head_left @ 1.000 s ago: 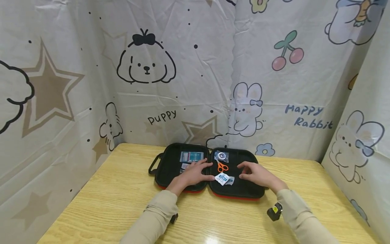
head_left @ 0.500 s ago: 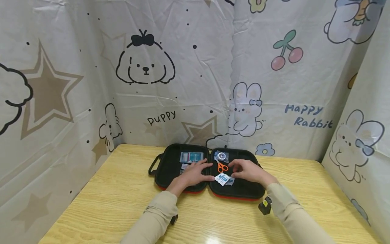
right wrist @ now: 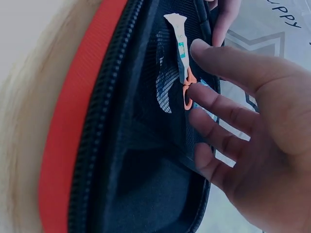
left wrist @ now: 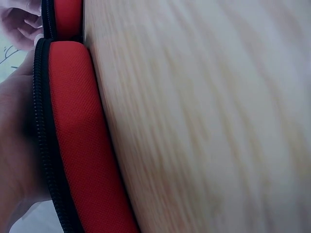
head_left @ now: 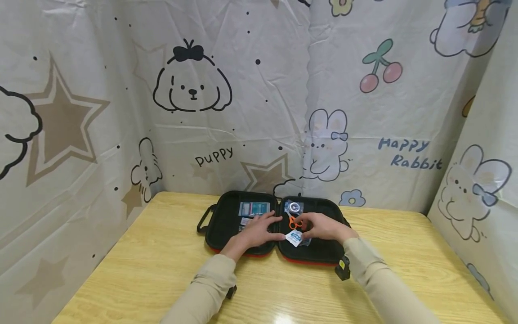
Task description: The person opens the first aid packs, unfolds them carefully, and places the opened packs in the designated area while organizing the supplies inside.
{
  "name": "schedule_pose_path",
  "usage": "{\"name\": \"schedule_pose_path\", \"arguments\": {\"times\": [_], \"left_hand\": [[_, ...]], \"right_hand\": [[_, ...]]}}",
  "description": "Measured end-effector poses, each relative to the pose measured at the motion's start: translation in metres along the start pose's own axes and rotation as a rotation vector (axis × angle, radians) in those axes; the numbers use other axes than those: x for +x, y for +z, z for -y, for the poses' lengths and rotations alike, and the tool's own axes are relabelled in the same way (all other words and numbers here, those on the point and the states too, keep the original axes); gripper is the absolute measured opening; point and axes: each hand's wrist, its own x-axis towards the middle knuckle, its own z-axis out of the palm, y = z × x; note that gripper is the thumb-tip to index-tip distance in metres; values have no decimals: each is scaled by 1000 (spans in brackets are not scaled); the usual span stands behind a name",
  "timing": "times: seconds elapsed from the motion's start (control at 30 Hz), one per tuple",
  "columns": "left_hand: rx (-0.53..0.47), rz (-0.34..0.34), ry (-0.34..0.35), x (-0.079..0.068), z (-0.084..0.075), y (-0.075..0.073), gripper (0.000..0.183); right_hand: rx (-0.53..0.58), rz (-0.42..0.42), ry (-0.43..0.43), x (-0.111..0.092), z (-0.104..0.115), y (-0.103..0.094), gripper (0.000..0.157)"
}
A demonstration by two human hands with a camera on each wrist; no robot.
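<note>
A black zip case [head_left: 222,227] with red sides lies spread open on the table. My left hand [head_left: 256,231] rests over the inner edge of its left half, fingers spread; in the left wrist view its palm sits behind the zipped red wall [left wrist: 80,126]. Over the right half reaches my right hand [head_left: 321,226], its fingertips at the orange-handled scissors [head_left: 292,222] and a white printed sachet [head_left: 293,238]. From the right wrist, thumb and forefinger [right wrist: 206,94] stand apart beside the sachet [right wrist: 181,46] and scissors [right wrist: 188,100], with nothing between them. Another sachet is partly hidden by the hand.
A round white roll in a clear wrapper [head_left: 294,207] lies at the back of the right half. Teal packets [head_left: 259,208] sit in the left half. The case's handle [head_left: 204,220] sticks out to the left. Printed cloth [head_left: 259,112] hangs behind the wooden table [head_left: 162,252].
My right hand has moved left across the right half, to the scissors and sachets. My left hand has stayed in place, and the case has not moved.
</note>
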Motion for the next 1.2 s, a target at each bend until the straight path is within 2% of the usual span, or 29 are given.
{"name": "schedule_pose_path", "arguments": {"times": [0.17, 0.43, 0.63, 0.83, 0.97, 1.2], "left_hand": [[-9, 4, 5, -2, 0, 1, 70], [-22, -1, 2, -3, -1, 1, 71], [-27, -4, 10, -3, -1, 1, 71], [-44, -3, -9, -4, -2, -2, 71], [-29, -4, -16, -3, -2, -2, 70], [-24, -1, -12, -3, -1, -2, 71]], "right_hand": [[2, 62, 4, 4, 0, 4, 52], [-1, 84, 37, 6, -2, 11, 45], [32, 34, 21, 6, -9, 11, 31], [99, -15, -29, 4, -16, 6, 17], [146, -39, -37, -3, -17, 1, 15], [166, -95, -29, -18, -22, -10, 16]]}}
